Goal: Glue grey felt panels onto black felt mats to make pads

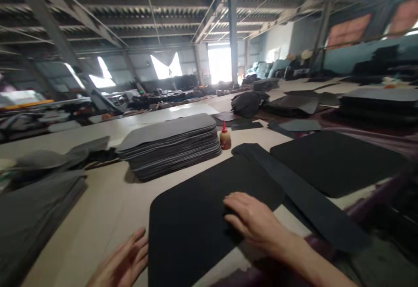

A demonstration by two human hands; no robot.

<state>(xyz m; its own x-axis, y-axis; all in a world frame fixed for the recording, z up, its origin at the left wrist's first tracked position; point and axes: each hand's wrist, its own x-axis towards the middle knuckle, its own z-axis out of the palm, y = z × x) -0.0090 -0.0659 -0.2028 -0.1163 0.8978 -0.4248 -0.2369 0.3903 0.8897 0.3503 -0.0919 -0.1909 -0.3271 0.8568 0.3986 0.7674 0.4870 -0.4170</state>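
Observation:
A black rounded-corner sheet (192, 217) lies flat on the pale table in front of me. Over its right part is my right hand (250, 215), fingers and thumb curled around a dark patch; whether that is an object or shadow I cannot make out. My left hand (126, 261) is open beside the sheet's left edge, fingers stretched out and nothing in them. A long dark strip (294, 187) runs across the sheet's right side and hangs past the table's near edge. Beyond the sheet stands a small bottle (225, 140) with a red nozzle, holding brownish contents.
Left of the bottle rises a thick stack of grey sheets (173, 147). Another black sheet (333, 160) lies at right, with a dark stack (382, 104) behind it. Folded grey material (35, 217) covers the table's left side. A dark bundle (248, 103) sits farther back.

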